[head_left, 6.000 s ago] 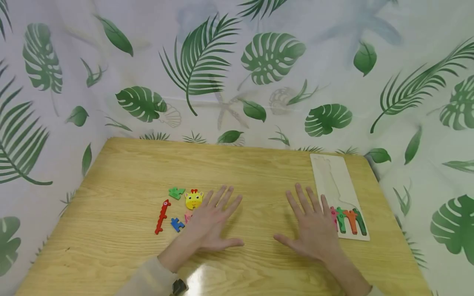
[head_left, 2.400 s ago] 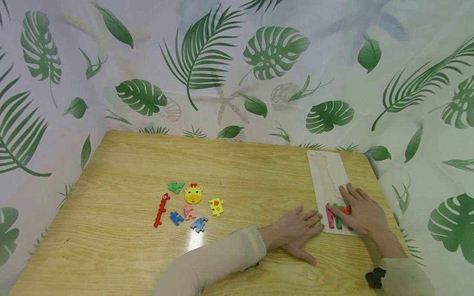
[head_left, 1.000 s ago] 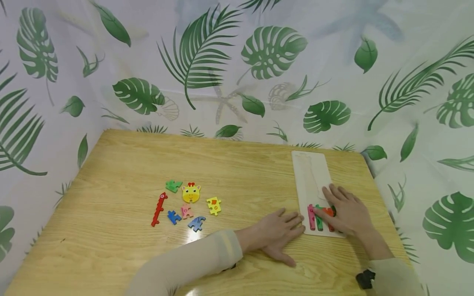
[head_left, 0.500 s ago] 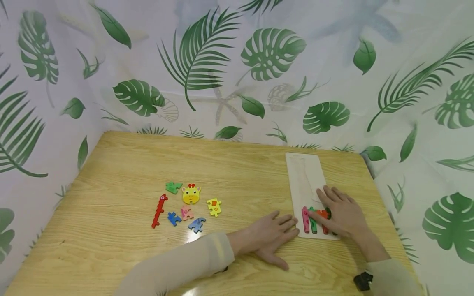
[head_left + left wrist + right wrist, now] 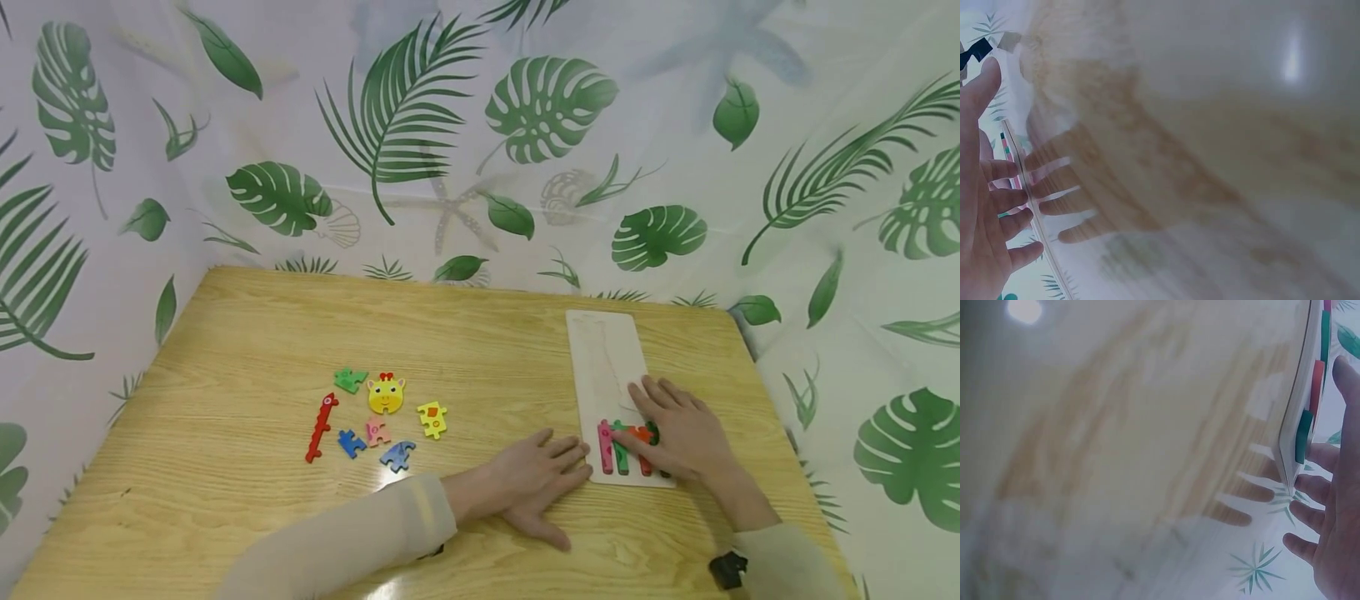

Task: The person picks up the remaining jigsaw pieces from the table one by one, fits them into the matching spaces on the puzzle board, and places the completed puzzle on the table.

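Note:
A pale wooden puzzle board with a long-necked recess lies on the right half of the table. In its near end sit leg-shaped pieces: a pink piece, a green piece, a red-orange one and a dark green one, the last two partly covered. My right hand lies over the board's right side, fingers straight, thumb across the pieces. The left hand rests with extended fingers, tips at the board's left edge. In the right wrist view the right hand is beside the board's edge.
Loose puzzle pieces lie left of the hands: a yellow giraffe head, a red strip, a yellow piece, a green piece, a pink piece and blue pieces. A leaf-print cloth borders the wooden table.
Both hands moved from apart over the table to the board's two sides. Since then the board has slid left, with both hands moving along with it.

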Demonstrator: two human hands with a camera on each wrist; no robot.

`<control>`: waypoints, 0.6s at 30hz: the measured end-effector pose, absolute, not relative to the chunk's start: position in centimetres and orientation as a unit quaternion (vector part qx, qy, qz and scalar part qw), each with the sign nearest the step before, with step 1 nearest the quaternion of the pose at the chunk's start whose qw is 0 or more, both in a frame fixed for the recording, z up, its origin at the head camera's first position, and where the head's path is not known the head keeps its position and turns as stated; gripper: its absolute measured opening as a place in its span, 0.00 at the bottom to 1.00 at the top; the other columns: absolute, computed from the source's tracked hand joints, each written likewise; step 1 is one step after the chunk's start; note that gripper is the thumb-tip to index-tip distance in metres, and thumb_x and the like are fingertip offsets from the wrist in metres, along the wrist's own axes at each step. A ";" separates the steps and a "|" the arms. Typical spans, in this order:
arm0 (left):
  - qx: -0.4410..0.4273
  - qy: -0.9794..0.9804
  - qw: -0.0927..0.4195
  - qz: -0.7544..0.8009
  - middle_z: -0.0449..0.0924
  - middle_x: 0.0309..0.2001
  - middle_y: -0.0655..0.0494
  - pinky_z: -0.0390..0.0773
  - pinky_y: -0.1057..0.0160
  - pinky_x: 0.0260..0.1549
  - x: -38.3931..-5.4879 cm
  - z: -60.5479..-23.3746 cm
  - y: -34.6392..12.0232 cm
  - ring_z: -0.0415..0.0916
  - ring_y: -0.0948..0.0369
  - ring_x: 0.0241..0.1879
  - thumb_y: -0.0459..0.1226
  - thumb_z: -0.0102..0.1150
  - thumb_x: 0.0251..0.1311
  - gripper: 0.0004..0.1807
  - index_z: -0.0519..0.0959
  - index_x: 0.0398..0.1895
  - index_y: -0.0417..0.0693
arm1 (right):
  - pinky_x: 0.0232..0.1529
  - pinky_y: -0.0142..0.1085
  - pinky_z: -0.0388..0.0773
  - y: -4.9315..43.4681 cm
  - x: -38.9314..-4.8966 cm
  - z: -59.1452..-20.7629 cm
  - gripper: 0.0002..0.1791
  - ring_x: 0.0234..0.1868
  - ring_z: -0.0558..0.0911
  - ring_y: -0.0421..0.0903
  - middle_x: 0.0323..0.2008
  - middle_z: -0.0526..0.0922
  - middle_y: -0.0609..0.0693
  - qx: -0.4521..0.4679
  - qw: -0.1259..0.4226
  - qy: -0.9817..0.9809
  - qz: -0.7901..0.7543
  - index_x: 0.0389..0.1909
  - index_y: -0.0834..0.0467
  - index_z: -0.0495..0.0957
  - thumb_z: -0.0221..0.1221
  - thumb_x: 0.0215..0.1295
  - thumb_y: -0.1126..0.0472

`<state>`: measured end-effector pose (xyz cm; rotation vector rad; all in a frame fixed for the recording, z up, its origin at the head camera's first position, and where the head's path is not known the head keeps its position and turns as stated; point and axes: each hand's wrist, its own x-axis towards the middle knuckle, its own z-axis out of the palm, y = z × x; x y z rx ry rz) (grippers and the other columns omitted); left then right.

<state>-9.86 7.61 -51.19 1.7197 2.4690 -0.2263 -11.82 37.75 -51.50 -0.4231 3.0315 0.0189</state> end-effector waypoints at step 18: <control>0.570 0.817 0.054 -0.069 0.52 0.86 0.52 0.60 0.50 0.82 -9.6 -51.3 5.6 0.52 0.55 0.85 0.81 0.35 0.63 0.57 0.55 0.86 0.56 | 0.76 0.67 0.63 36.3 -11.8 -51.3 0.52 0.81 0.64 0.67 0.80 0.64 0.62 -0.150 0.051 0.987 0.013 0.81 0.55 0.63 0.51 0.69 0.22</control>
